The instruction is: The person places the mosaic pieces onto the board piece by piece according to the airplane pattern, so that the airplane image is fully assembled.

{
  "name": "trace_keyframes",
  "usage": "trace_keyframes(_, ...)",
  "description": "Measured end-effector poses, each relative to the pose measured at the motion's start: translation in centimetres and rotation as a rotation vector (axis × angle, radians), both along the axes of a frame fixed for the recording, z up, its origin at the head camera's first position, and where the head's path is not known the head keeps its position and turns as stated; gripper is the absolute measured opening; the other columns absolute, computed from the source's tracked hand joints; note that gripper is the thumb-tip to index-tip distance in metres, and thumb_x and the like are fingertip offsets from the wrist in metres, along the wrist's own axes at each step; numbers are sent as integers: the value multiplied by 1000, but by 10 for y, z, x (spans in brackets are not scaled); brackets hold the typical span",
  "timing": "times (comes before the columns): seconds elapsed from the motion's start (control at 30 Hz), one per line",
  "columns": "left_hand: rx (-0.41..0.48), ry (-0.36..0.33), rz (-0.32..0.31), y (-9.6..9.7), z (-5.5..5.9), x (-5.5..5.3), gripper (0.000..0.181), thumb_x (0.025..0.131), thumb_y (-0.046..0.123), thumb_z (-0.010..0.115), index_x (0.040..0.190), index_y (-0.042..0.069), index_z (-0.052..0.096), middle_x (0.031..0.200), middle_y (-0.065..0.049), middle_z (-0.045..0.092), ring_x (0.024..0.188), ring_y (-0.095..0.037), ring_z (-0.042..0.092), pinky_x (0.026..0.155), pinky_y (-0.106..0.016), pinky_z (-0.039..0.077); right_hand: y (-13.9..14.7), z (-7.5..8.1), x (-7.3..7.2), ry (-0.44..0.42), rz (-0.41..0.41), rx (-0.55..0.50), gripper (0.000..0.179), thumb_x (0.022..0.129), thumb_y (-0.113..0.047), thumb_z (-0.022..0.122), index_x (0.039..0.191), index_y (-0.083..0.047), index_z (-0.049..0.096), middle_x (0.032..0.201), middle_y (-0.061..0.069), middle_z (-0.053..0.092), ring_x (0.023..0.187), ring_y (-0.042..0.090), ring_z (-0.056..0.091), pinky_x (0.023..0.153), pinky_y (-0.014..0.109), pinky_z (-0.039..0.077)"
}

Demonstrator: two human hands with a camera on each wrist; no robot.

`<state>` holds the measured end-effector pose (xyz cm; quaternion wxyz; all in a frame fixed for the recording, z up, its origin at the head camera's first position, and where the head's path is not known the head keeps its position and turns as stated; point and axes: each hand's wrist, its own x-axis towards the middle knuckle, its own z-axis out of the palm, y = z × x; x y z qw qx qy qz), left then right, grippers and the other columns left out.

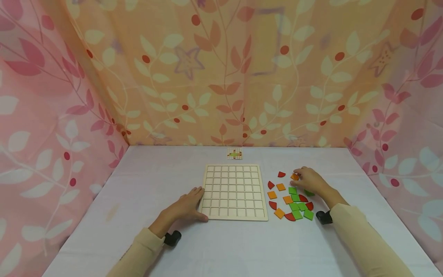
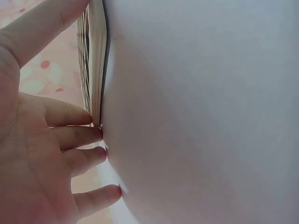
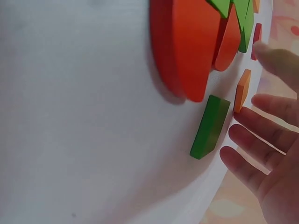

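Observation:
A pale wooden grid board (image 1: 235, 192) lies flat on the table, its squares bare. My left hand (image 1: 187, 204) rests along its left edge, thumb at the near corner and fingers extended. In the left wrist view, the fingertips touch the table and the board's side (image 2: 96, 70). My right hand (image 1: 313, 184) reaches over the far side of the loose pieces, thumb and fingers apart around an orange square tile (image 1: 294, 176). In the right wrist view, the fingertips are right at an orange tile (image 3: 242, 91), beside a green tile (image 3: 210, 126).
Several green squares (image 1: 297, 215), orange squares (image 1: 279, 213) and red rounded wedges (image 1: 272, 205) lie scattered right of the board. A small card with a coloured grid pattern (image 1: 234, 153) sits behind the board. Patterned curtains (image 1: 221, 77) enclose the white table (image 1: 228, 250) at back and sides.

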<state>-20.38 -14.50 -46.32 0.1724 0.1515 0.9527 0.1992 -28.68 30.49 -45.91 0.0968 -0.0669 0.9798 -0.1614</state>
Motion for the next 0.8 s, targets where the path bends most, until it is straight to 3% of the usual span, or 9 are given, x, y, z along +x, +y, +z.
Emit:
trace_keyframes(0.27,0,9,5,0,1,-2,108,72,43,84,152,-2,27,160,-19,24,150,-37,18,118,-58,21,0,0,-5,43,24,35,50,89,-25,70,124,8,60,109,23,60,92,31,56,95,54,49)
trace_keyframes(0.5,15,-4,2,-5,1,-4,105,72,40,85,152,2,29,160,-17,26,150,-36,19,119,-57,21,-2,1,-5,65,44,29,40,89,-16,69,119,10,62,104,22,61,89,31,55,95,54,49)
trace_keyframes(0.8,55,-34,13,-14,0,-12,100,71,32,86,152,5,33,160,-13,29,150,-33,22,120,-53,23,-3,4,0,8,-43,-116,43,89,-16,65,125,8,60,108,22,61,92,31,54,90,48,52)
